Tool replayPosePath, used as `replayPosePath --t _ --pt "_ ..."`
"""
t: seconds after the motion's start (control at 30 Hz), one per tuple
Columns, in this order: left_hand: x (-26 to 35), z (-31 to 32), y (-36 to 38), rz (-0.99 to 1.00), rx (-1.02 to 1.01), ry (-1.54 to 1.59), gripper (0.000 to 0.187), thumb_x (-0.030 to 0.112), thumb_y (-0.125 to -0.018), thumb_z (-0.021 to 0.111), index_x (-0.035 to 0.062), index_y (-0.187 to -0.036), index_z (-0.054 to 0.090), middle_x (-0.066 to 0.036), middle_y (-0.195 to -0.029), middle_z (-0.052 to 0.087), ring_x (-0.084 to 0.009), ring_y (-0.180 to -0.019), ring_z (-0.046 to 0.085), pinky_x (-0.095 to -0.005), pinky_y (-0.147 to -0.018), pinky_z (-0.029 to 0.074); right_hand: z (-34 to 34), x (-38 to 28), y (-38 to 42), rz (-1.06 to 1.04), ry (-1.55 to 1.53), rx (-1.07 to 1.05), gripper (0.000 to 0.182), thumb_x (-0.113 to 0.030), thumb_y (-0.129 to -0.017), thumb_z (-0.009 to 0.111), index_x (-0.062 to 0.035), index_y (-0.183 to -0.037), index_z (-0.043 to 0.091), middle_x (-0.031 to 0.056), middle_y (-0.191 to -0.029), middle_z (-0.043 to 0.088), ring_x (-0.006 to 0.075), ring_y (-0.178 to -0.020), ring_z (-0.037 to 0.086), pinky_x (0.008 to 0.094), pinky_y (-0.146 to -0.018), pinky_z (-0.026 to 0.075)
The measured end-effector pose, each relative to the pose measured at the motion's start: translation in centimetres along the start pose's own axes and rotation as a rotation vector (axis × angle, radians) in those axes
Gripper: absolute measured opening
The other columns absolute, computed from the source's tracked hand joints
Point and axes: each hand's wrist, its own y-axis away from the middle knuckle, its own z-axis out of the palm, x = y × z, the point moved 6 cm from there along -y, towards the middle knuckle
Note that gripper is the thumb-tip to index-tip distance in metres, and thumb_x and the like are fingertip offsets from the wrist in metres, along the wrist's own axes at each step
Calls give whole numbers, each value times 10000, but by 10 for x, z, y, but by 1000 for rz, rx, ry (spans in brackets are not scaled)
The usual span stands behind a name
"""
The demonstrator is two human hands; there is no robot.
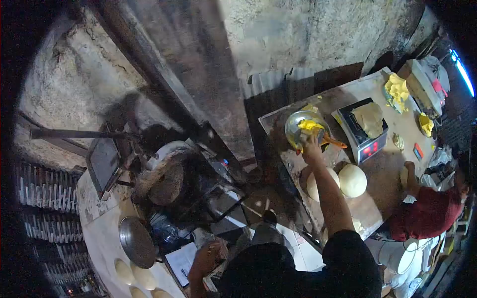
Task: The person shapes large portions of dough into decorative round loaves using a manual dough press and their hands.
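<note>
My right hand (310, 148) reaches over a metal bowl (289, 126) holding a soft yellow, butter-like spread (310, 124). Its fingers are curled closed, but what they grip is hard to make out. An orange-handled tool (336, 143) lies across the bowl's near edge beside this hand. Close to my forearm sit two large, smooth dough balls (353, 181), one partly behind the arm. My left hand (207, 257) is low on the left, near a white printed box (181, 262); its fingers are too dark to read.
A scale (370, 150) with red digits carries a flat brown sheet (368, 119). More yellow spread (396, 90) lies at the table's far end. A co-worker in a red shirt (427, 213) stands at right. Left are a round pan (136, 242), dough pieces (143, 276) and dark metal machinery (166, 184).
</note>
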Motion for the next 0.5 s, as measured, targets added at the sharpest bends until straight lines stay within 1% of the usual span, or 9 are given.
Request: replayPosePath --t 0.07,0.1,0.2,0.23,0.33,0.4,0.43,0.47,0.5 --pt "-6 -16 -17 -159 31 92 363 286 -1021 540 0 -1236 604 -190 -1102 690 -301 -1005 670 -383 -873 528 12 -6 -14 -155 132 26 343 -119 -847 615 -163 -1187 630 209 -1325 499 412 -1265 460 495 -1026 421" --pt "0 -30 -20 -302 42 61 369 293 -1009 553 -4 -1221 608 -202 -1113 685 -328 -1021 668 -397 -875 527 19 -8 -21 -228 199 68 320 -78 -827 622 -170 -1131 667 199 -1304 514 395 -1269 465 498 -1035 411" --pt "-19 -50 -9 -148 176 -129 377 320 -1010 551 -2 -1194 619 -204 -1109 690 -321 -1011 677 -395 -868 528 14 0 -39 -137 -34 78 288 -83 -848 623 -168 -1118 676 191 -1218 575 399 -1164 561 472 -966 466" --pt "-32 -51 -1 -183 198 -151 395 350 -1005 559 3 -1182 628 -203 -1088 697 -316 -974 689 -400 -853 532 9 11 -50 -18 -208 38 266 -102 -889 613 -151 -1145 668 196 -1135 635 406 -1014 638 467 -853 516" --pt "-70 -40 23 -274 152 -55 421 381 -1000 564 4 -1175 630 -183 -1045 703 -296 -924 694 -398 -829 536 -12 34 -60 197 -525 294 226 -106 -919 588 -119 -1129 670 218 -1033 678 415 -906 667 478 -753 533" --pt "-98 -28 37 -389 122 120 438 400 -996 567 5 -1175 631 -167 -1020 705 -276 -904 696 -394 -817 539 3 48 -69 104 -585 252 194 -122 -883 587 -41 -1042 662 230 -963 688 441 -920 659 518 -764 522" --pt "-116 -23 44 -452 108 230 447 408 -995 569 5 -1176 631 -158 -1009 705 -264 -897 696 -391 -811 541 20 66 -73 268 -432 88 194 -176 -928 610 -62 -1072 675 243 -897 690 414 -880 678 486 -730 530" --pt "-139 -19 54 -487 111 256 451 414 -993 571 5 -1172 633 -151 -1003 706 -253 -890 694 -386 -804 542 5 65 -67 89 -379 195 229 -196 -919 639 -43 -1085 677 198 -929 717 359 -850 700 452 -752 537" --pt "-167 -14 68 -520 116 285 454 419 -991 573 5 -1167 635 -143 -997 707 -242 -882 692 -381 -798 542 -5 75 -63 124 -707 274 248 -197 -919 649 -35 -1105 674 152 -968 716 304 -865 691 422 -772 539"
